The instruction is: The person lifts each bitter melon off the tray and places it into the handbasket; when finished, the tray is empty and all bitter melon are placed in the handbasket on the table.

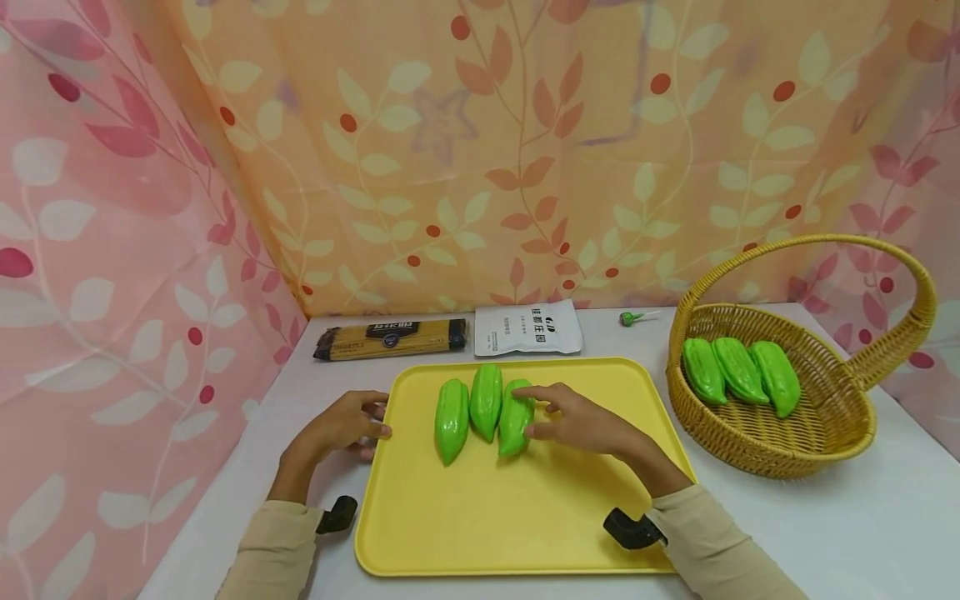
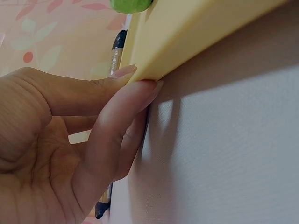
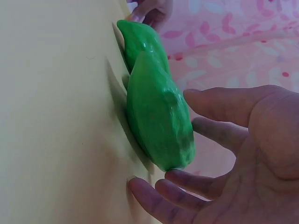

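Observation:
On the yellow tray (image 1: 480,517) lie three glossy green, ridged, pointed fruits side by side. My left hand (image 1: 348,423) pinches the tray's left edge between thumb and fingers, as the left wrist view also shows. My right hand (image 1: 581,421) reaches over the tray from the right, its fingers spread around the rightmost green fruit (image 1: 514,429). In the right wrist view the thumb and fingertips (image 3: 198,95) are right at that fruit's surface, not curled tight round it. The middle fruit (image 1: 486,400) and the left fruit (image 1: 452,417) lie beside it.
A wicker basket (image 1: 772,462) with a tall handle stands at the right and holds three more such fruits (image 1: 742,371). Behind the tray lie a pack of spaghetti (image 1: 397,339), a white pouch (image 1: 525,327) and a small green lollipop (image 1: 628,318). Patterned cloth (image 1: 465,167) hangs at the back.

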`<state>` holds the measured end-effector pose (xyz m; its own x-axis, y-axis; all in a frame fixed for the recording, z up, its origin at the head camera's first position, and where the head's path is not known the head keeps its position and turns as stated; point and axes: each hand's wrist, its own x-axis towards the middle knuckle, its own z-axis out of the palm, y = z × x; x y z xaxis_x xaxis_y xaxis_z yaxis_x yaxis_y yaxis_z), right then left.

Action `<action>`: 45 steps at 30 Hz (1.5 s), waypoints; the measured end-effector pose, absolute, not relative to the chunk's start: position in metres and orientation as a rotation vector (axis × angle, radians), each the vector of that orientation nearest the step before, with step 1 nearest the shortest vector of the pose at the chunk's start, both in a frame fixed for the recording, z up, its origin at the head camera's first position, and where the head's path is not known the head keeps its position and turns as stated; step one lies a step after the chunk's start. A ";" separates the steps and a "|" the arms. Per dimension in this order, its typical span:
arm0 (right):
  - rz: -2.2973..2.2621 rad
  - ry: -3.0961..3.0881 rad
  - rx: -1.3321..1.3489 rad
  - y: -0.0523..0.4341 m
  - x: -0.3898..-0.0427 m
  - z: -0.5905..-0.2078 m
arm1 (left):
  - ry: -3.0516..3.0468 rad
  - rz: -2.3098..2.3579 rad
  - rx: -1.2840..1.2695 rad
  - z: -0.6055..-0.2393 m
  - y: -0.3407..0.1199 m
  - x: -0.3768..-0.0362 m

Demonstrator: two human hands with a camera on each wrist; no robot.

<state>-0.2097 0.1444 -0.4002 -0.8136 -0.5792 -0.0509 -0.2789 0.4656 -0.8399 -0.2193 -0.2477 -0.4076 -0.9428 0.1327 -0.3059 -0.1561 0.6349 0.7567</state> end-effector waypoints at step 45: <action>-1.289 2.487 -0.606 0.253 -0.191 -0.314 | 2.457 1.290 -0.013 -0.408 -0.249 -0.219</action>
